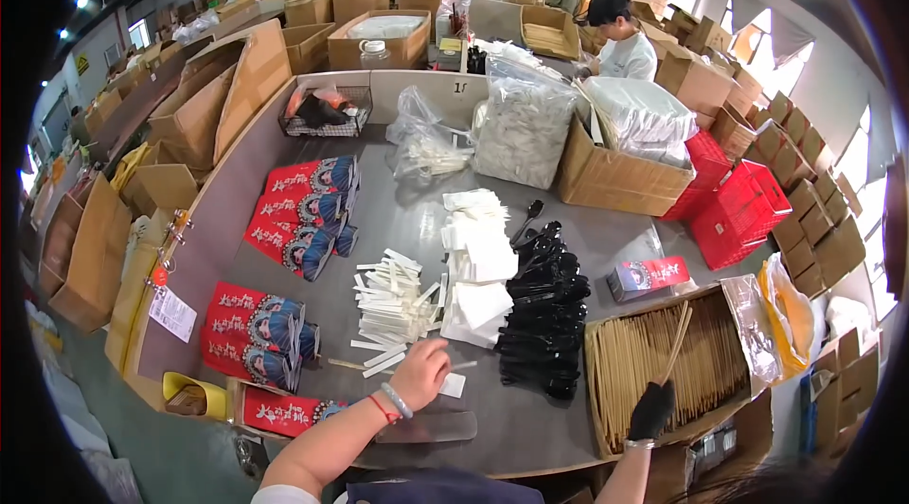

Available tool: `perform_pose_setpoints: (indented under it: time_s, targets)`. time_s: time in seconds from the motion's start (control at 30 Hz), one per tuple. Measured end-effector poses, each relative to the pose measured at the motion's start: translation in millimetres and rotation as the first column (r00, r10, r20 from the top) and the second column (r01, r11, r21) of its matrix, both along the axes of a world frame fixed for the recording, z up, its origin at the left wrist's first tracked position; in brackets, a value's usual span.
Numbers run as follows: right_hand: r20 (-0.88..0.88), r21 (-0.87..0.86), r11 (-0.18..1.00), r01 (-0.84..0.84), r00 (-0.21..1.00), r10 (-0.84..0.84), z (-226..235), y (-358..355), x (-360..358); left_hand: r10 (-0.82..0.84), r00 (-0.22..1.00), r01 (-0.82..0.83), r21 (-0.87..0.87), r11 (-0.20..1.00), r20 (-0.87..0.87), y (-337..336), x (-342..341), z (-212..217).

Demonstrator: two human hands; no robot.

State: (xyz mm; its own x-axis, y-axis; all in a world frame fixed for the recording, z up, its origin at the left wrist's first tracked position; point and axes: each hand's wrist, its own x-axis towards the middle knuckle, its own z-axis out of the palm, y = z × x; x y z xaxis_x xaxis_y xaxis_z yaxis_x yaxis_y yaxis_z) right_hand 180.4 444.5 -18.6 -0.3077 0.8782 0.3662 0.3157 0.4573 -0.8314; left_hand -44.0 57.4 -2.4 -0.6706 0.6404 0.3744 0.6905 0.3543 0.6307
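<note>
My right hand (651, 411), in a black glove, closes round the lower end of a pair of wooden chopsticks (678, 343). It is above a cardboard box filled with loose chopsticks (625, 367). My left hand (421, 377), bare with a bracelet at the wrist, has curled fingers; what they hold, if anything, I cannot make out. Beside it lie a heap of thin white paper-wrapped strips (393, 300) and a small white square (454, 385). Farther off is a stack of white napkins (478, 258). Black plastic spoons (544, 315) are piled right of the napkins.
Red printed pouches (232, 329) lie in stacks along the left side. At the back stand a wire basket (327, 116), a clear bag of packets (525, 135) and a carton (615, 173). Red crates (743, 211) stand at right. Other people work beyond the divider.
</note>
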Motion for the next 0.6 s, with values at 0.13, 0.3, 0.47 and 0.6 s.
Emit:
perform_pose_setpoints:
  time_s: [0.13,0.3,0.47,0.6]
  targets:
    - [-0.241,-0.240,0.924,-0.299,0.940,0.242,-8,-106,-34,0.052,0.987,-0.043,0.063,0.997,-0.154,44,-32,19]
    - [0.066,-0.268,0.922,-0.278,0.950,0.305,-55,-186,-43,0.210,0.961,-0.247,-0.220,0.944,-0.178,85,-58,5]
    - [-0.059,-0.381,0.837,-0.392,0.914,0.401,-55,-199,-35,0.230,0.972,-0.232,-0.377,0.897,-0.050,88,-66,-15]
    - [0.009,-0.369,0.838,-0.402,0.900,0.435,-52,-196,-37,0.188,0.957,-0.236,-0.216,0.947,-0.220,83,-64,-17]
